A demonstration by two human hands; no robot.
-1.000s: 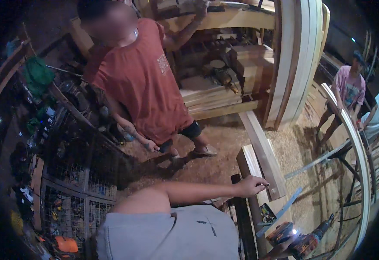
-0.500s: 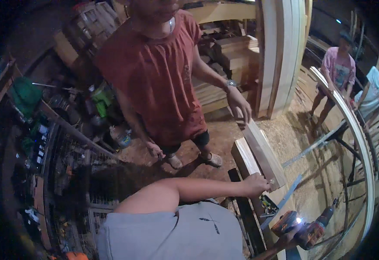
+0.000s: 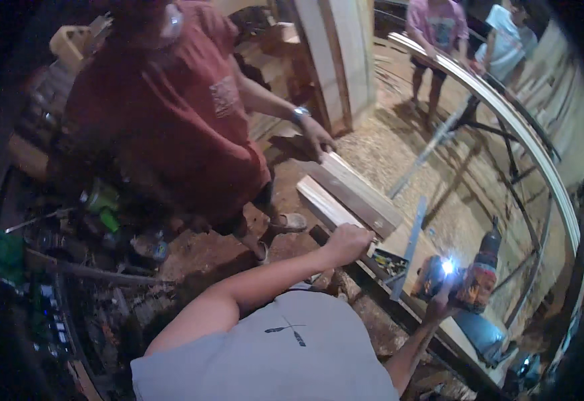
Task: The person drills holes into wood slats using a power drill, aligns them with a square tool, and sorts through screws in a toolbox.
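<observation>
My right hand (image 3: 441, 306) is wrapped round the handle of an orange-and-black cordless drill (image 3: 480, 284). Its lamp shines brightly and its chuck points away from me. My left hand (image 3: 348, 246) is closed at the near end of a brown wooden block (image 3: 365, 200); whatever its fingertips pinch is too small to make out. Beside that block lies a paler piece of wood (image 3: 328, 206). Just right of my left hand sits a small open box (image 3: 388, 262) of small hardware, with a flat metal ruler (image 3: 415, 230) across its right side.
Across from me a person in a red shirt (image 3: 171, 127) rests a hand (image 3: 317, 139) at the block's far end. Two people stand at the back right by a long curved-looking pale board (image 3: 505, 113) on metal supports. Sawdust (image 3: 378, 157) covers the floor; tall planks (image 3: 338, 60) stand behind.
The whole view has swung, so the work and both my hands appear higher and further left. My right hand still holds the drill, and my left stays at the block's end.
</observation>
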